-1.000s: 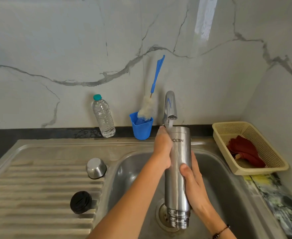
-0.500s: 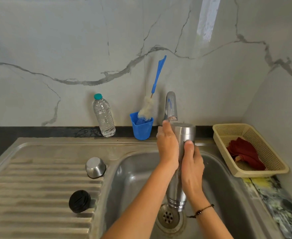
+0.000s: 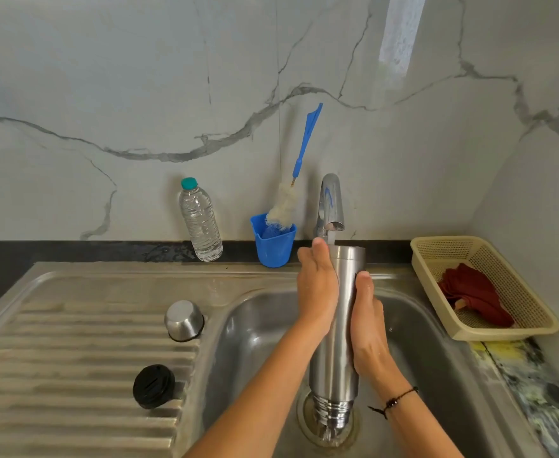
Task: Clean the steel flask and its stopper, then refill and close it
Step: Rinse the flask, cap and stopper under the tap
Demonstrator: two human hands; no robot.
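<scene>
Both hands slid up the upside-down flask (image 3: pixel 337 342) since a second ago, so over the sink (image 3: pixel 258 325) under the tap (image 3: pixel 329 206) left hand (image 3: pixel 316 292) and right hand (image 3: pixel 368 328) lie flat against its sides, stopper (image 3: pixel 153 386) off on the drainboard.

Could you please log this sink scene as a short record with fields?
flask: steel flask upside down over the sink, mouth near the drain
left hand: left hand flat on flask side
right hand: right hand flat on opposite side
tap: tap above flask base
drainboard: black stopper, steel cup inverted
</scene>
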